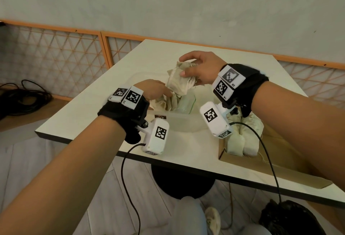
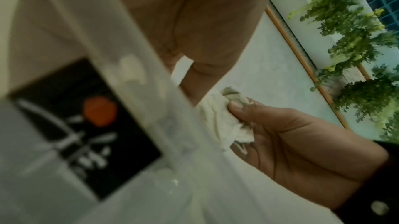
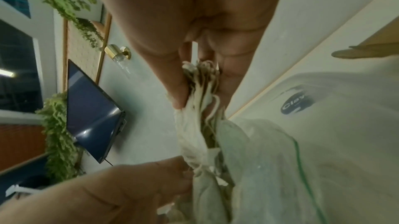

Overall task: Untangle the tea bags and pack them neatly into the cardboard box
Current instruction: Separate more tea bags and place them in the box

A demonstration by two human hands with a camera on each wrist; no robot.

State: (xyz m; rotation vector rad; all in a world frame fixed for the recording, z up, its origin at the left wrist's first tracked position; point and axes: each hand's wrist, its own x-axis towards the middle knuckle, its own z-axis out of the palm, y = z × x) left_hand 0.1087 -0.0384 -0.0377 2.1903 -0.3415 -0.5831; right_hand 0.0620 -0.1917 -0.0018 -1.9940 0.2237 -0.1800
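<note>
A tangled clump of cream tea bags (image 1: 177, 83) hangs above a clear plastic tub (image 1: 183, 123) at mid-table. My right hand (image 1: 183, 66) pinches the top of the clump between thumb and fingers; the right wrist view shows the bunched bags (image 3: 200, 87) squeezed there. My left hand (image 1: 167, 92) reaches in from the left and grips the clump's lower end (image 3: 194, 164). More tea bags (image 1: 168, 102) lie in the tub. The cardboard box (image 1: 278, 143) lies at the table's front right with several tea bags (image 1: 240, 141) lined up inside, partly hidden by my right wrist.
A clear zip bag with a green line (image 1: 187, 104) sits in the tub beside the clump. A small black label card (image 1: 160, 117) lies at the tub's near left. The table's front edge (image 1: 186, 162) is close. Black cables (image 1: 22, 94) are coiled on the floor at left.
</note>
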